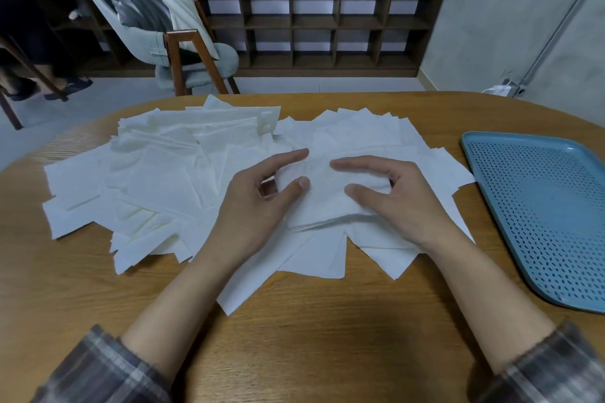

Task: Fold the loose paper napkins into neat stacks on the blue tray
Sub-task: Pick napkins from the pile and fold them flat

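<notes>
The napkin [327, 196] in work lies at the centre of the tabletop [311, 330], on top of the loose napkins [157, 173]. These spread from it mainly toward 9 and 10 o'clock, with more sheets fanned beneath it toward 6 and 3 o'clock. We read this napkin as already doubled, because a layered edge shows along its side toward 6 o'clock. Its longer side runs roughly from 9 to 3 o'clock, between the two hands.

The left hand [258, 203] meets the napkin's 9 o'clock end, with forefinger and thumb spread apart and both tips lying on the paper. The right hand [396, 199] covers the 3 o'clock end, its forefinger stretched toward the left hand and its thumb flat on the sheet. Neither hand appears closed around anything. We judge both to be pressing the fold flat, though we cannot tell whether any fingertip is tucked under an edge.

The blue tray [553, 216] sits at 3 o'clock from the napkin, well apart from it and near the tabletop's edge. Its long axis runs from about 11 to 5 o'clock, and it carries no napkins yet. The right hand is the nearer hand to it, so we expect the transfer toward 3 o'clock to fall to that hand.
</notes>
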`<state>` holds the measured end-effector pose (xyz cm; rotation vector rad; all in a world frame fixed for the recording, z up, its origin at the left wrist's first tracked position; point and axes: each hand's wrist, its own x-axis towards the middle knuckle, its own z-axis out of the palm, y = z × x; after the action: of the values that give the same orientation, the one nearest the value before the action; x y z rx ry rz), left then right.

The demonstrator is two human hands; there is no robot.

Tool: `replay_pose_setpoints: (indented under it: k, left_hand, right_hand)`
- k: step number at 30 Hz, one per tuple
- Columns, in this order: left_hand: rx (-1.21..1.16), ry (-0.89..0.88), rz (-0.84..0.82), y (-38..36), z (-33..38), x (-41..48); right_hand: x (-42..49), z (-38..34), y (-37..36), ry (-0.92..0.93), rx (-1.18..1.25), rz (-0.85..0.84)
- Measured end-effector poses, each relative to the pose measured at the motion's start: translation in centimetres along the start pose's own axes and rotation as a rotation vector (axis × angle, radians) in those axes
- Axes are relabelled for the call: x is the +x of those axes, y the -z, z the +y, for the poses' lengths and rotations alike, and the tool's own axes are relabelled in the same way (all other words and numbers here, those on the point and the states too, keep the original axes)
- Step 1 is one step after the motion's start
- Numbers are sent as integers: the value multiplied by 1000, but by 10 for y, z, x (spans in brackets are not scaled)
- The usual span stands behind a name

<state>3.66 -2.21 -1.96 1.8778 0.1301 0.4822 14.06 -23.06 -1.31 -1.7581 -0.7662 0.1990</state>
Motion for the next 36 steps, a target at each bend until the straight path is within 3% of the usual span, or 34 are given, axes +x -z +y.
replay_pose_setpoints:
  k: [4, 9, 15, 26, 36]
  left_hand:
    - [349, -226, -14, -2, -5, -3]
    - [524, -160, -486, -6, -4, -9]
    - [522, -189, -483, -6, -8, -8]
    - [326, 32, -504, 5, -6, -2]
    - [304, 56, -561, 12, 2, 0]
  right_hand:
    - [4, 8, 4, 8, -16, 170]
    - [4, 11, 2, 5, -39, 183]
    - [4, 12, -1, 4, -44, 158]
    - [4, 12, -1, -18, -72, 145]
    - [4, 12, -1, -41, -82, 138]
